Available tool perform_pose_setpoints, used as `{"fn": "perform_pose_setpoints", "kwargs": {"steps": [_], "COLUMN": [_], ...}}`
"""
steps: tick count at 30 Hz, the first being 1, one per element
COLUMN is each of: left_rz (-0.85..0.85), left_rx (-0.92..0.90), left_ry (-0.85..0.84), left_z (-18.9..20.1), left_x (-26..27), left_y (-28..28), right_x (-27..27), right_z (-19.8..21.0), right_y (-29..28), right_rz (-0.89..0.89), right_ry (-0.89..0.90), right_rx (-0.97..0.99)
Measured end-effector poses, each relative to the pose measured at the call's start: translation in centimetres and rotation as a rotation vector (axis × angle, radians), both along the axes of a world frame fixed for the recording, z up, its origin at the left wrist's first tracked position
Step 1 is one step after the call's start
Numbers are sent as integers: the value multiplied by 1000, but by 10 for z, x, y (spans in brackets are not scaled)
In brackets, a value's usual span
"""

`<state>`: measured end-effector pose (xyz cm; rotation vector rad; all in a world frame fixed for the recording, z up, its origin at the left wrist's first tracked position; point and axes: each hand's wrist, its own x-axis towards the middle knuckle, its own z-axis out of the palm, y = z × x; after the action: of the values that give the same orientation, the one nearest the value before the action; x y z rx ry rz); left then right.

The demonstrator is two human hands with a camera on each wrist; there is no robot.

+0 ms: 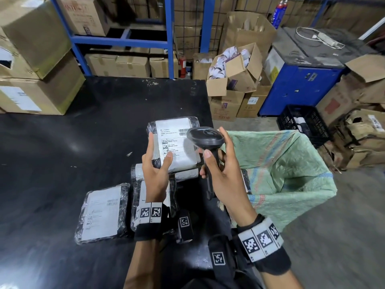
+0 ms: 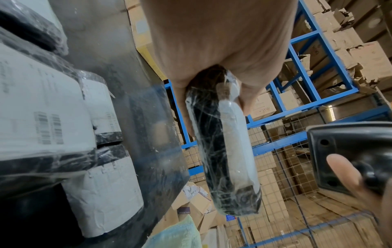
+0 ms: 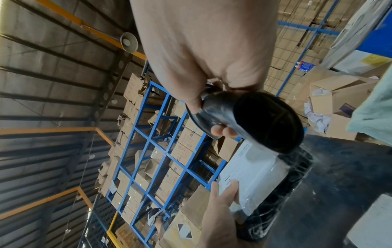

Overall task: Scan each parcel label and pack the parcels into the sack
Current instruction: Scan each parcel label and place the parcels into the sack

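Note:
My left hand (image 1: 156,161) holds a black plastic-wrapped parcel (image 1: 177,142) by its near edge, lifted above the table with its white label facing up; the left wrist view shows that parcel (image 2: 224,151) edge-on. My right hand (image 1: 216,165) grips the handle of a black barcode scanner (image 1: 205,137), whose head hovers over the label's right side near the barcode. From the right wrist the scanner (image 3: 260,120) points down at the parcel (image 3: 260,176). The green woven sack (image 1: 287,174) stands open just right of the table. More wrapped parcels (image 1: 104,213) lie on the black table (image 1: 62,153) beneath my hands.
Cardboard boxes (image 1: 31,59) are stacked on the table's far left. Blue shelving (image 1: 125,38) with boxes stands behind. Right of the table are open cartons (image 1: 235,69), a blue machine (image 1: 302,80) and a black crate (image 1: 304,122) on the floor.

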<state>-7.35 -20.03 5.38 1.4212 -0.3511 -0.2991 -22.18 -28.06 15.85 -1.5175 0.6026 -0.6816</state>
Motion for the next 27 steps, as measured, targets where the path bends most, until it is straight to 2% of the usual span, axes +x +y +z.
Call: {"fn": "perform_pose_setpoints", "kwargs": {"steps": [6,21,27], "left_rz": [43,221,238], "left_rx": [-28,76,92], "left_ry": [77,168,170], "left_z": [-21,-35,-40], "left_x": [-4,-14,-20], "left_y": [32,118,135], "right_x": [-1,-17,-6], "right_z": [-44,-199,-265], "right_y": [7,19,25], "right_rz": [6,31,75], "right_ry": [85,480,547], "right_rx": [2,-4,-15]}}
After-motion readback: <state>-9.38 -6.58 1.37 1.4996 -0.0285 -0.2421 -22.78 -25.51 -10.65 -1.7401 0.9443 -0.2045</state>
